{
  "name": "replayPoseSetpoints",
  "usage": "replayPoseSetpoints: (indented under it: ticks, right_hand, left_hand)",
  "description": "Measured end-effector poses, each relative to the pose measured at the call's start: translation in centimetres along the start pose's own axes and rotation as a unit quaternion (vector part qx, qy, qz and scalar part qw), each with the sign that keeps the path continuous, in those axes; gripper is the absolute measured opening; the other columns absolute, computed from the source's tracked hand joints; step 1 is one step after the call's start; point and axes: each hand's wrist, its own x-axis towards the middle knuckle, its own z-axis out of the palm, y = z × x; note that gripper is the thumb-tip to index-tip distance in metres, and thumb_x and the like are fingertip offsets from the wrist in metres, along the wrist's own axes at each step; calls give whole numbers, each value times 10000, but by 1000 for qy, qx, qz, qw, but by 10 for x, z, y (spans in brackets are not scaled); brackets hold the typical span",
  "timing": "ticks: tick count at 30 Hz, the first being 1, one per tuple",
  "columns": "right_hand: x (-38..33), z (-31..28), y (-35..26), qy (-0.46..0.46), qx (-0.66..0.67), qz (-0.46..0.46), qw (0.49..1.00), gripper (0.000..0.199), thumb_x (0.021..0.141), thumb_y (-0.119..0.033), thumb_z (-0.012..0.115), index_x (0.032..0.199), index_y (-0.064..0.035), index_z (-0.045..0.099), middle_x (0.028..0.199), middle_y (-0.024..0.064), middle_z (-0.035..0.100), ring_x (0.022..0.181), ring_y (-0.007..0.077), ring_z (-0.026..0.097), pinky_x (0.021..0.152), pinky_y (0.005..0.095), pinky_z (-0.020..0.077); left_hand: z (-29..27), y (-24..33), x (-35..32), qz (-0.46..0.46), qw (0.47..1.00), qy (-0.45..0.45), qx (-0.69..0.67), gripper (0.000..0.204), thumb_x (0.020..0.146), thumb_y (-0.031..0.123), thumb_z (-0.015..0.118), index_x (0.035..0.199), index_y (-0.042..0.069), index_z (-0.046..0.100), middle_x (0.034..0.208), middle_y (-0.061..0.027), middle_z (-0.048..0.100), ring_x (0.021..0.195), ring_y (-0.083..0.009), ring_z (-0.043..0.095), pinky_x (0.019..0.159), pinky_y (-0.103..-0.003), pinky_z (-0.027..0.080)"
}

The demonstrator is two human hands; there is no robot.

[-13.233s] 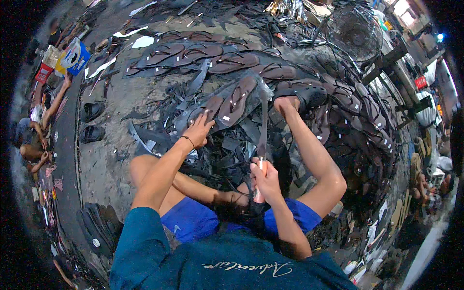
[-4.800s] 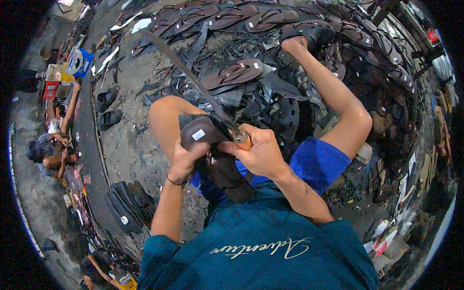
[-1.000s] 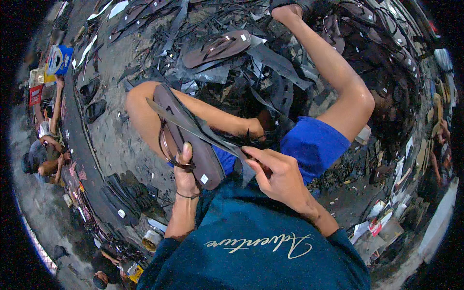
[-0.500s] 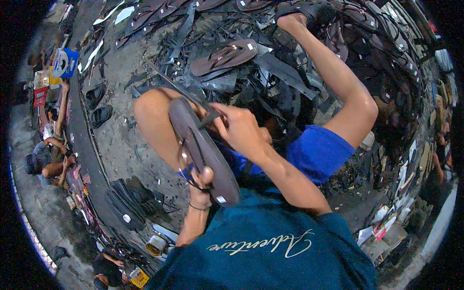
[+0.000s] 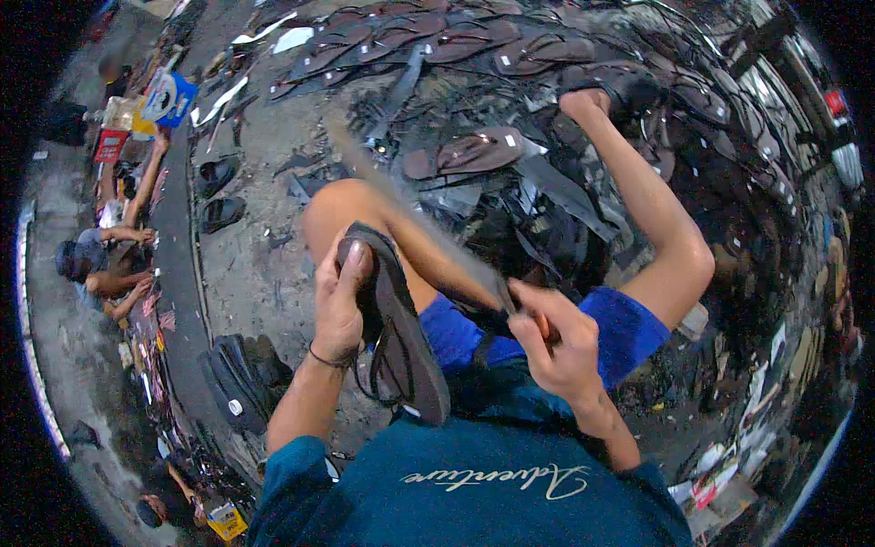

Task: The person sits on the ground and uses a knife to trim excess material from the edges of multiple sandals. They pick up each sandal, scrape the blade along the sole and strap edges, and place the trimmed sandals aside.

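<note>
My left hand grips a dark brown flip-flop near its far end, thumb pressed on the footbed. The flip-flop is tilted over my lap, with a small white sticker at its near end. In my right hand, to the right of it, is a long knife with an orange handle mostly covered by my fingers. Its blade points up and left across my bent leg and is smeared by motion. Blade and flip-flop appear apart.
Another flip-flop lies on dark offcuts ahead. Rows of flip-flops stand beyond, curving round to the right. At left are a pair of black sandals, a stack of dark soles and a seated person.
My right hand has drawn back from the flip-flop's far end toward me and right, with the knife. My left hand's hold has shifted from the strap area to the far end.
</note>
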Motion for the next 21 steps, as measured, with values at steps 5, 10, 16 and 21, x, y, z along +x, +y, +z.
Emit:
replayPoseSetpoints:
  ticks: [5, 10, 16, 21]
  right_hand:
    - [-61, -20, 21, -122, -18, 38, 992, 320, 787, -131, 801, 1083, -48, 713, 1007, 113, 735, 704, 230, 674, 656, 333, 539]
    - [-39, -23, 5, -80, -100, -36, 991, 354, 785, -163, 810, 1108, -56, 710, 993, 111, 737, 708, 241, 673, 639, 332, 549]
    - [3, -53, -35, -154, -92, -33, 983, 331, 818, -141, 785, 1122, -35, 708, 901, 140, 716, 625, 208, 631, 561, 296, 503]
    - [44, -70, -67, -243, -64, 56, 966, 266, 843, -153, 768, 1073, -28, 723, 798, 139, 703, 617, 225, 667, 560, 306, 514]
  left_hand:
    - [-7, 3, -28, -46, 993, -70, -85, 395, 1029, 278, 511, 1289, -18, 486, 1068, -89, 640, 921, -171, 655, 848, -312, 537]
    - [-5, -11, -45, -28, 997, -64, -19, 397, 997, 312, 519, 1224, -13, 485, 980, -162, 637, 810, -254, 658, 720, -391, 558]
    - [12, 8, -49, -44, 984, -172, 0, 507, 941, 255, 619, 1337, 21, 406, 1089, -155, 631, 931, -282, 672, 822, -415, 568]
    - [37, 24, -51, -50, 979, -195, 13, 304, 913, 193, 690, 1130, 7, 587, 977, -34, 592, 927, -126, 564, 823, -287, 446]
